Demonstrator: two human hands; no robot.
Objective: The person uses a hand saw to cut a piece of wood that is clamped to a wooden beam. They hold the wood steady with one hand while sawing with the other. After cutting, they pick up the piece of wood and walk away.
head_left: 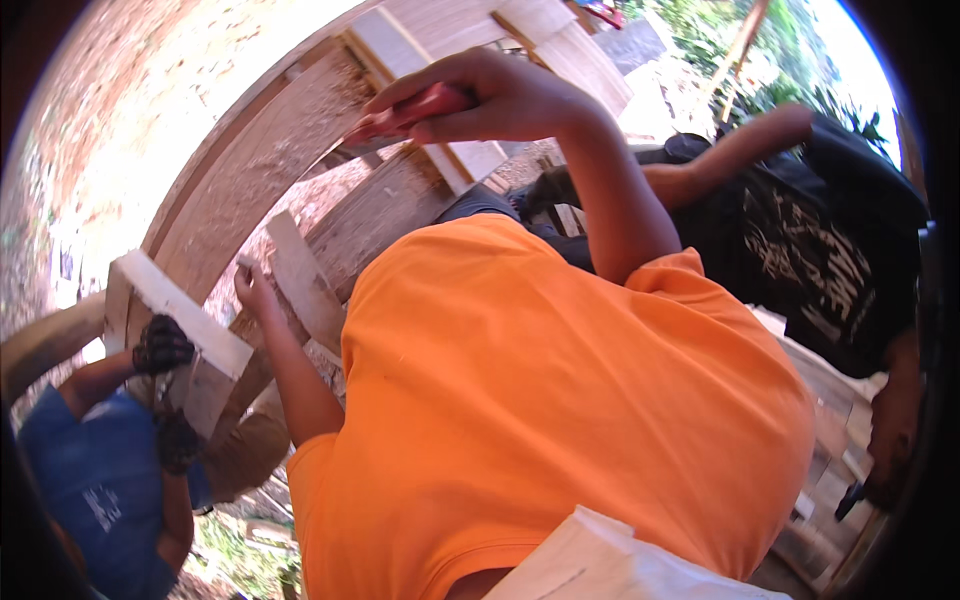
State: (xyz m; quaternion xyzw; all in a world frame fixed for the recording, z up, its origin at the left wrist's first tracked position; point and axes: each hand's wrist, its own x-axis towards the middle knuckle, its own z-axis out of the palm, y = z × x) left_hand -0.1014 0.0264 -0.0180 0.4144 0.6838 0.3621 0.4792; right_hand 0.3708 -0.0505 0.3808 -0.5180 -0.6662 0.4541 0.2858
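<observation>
My right hand [525, 100] is raised at the top middle, its fingers wrapped round a red-handled tool [440, 102]. The front of that tool points left and down; I cannot make out its kind. A thin line runs from it along the edge of a wide wooden board [270, 150]. Lower on the left, my left hand [258, 292] is closed near the same board, with a small pale bit at its fingertips that is too small to name. An upright wooden block [303, 280] stands just right of it.
At the left, a person in a blue shirt [95, 490] and dark gloves holds a pale timber piece [185, 310]. On the right, close to my arm, is a person in a black shirt [800, 240]. Boards [570, 60] lie at the top; wood pieces [825, 490] lie lower right.
</observation>
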